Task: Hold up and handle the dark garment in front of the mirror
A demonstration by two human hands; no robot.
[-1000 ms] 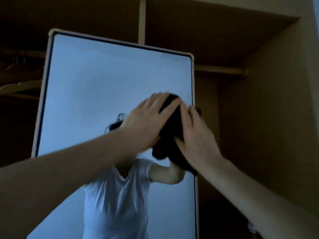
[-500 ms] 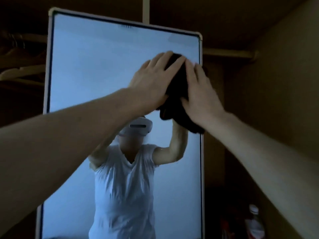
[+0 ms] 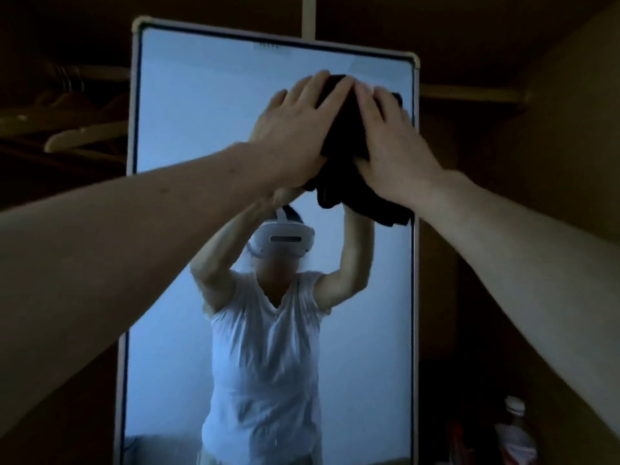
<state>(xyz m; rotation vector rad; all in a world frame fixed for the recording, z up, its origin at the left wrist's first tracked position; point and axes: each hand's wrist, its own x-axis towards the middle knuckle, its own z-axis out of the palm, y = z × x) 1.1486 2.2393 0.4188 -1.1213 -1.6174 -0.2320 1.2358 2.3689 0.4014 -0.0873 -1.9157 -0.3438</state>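
A tall mirror with a white frame (image 3: 133, 95) stands upright in front of me. A dark crumpled cloth (image 3: 345, 135) lies flat against the glass near its upper right corner. My left hand (image 3: 292, 129) presses on the cloth's left side with straight fingers. My right hand (image 3: 391, 146) presses on its right side, fingers also straight. The cloth's lower folds hang below both palms. The mirror reflects a person in a white T-shirt with both arms raised.
The mirror stands inside a dim wooden wardrobe. Wooden hangers (image 3: 84, 132) hang on a rail at the left. A side panel (image 3: 553, 146) rises at the right. A plastic bottle (image 3: 515, 431) stands low at the right, beside the mirror's edge.
Both hands have pushed the cloth upward on the glass, from the mirror's right middle to near its top right corner. More of the mirror's lower part now shows.
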